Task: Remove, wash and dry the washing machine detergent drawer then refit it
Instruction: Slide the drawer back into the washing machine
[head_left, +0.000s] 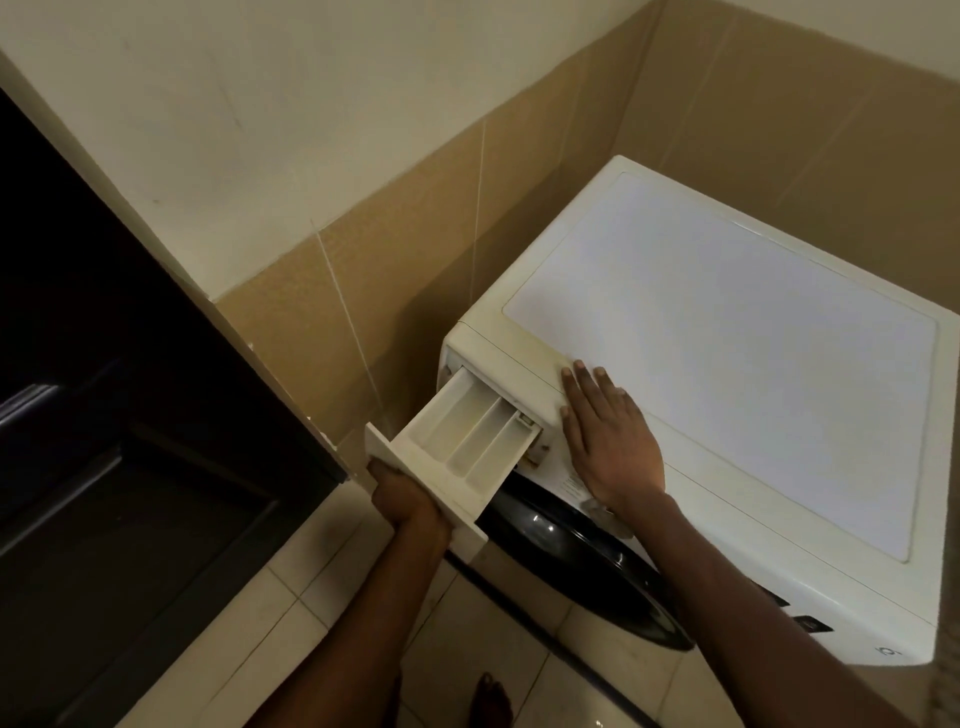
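Note:
The white detergent drawer (467, 431) sticks far out of the top left corner of the white washing machine (727, 364), its three compartments open to view and its inner end still in the slot. My left hand (405, 501) grips the drawer's front panel from below. Flat on the machine's front top edge, just right of the drawer slot, rests my right hand (608, 441) with its fingers spread, holding nothing.
The machine's dark round door (571, 566) lies below the drawer. A dark wooden door (130, 415) stands close on the left. Beige tiled walls (415, 260) close in behind the machine. My bare foot (488, 696) stands on the pale tiled floor (311, 597).

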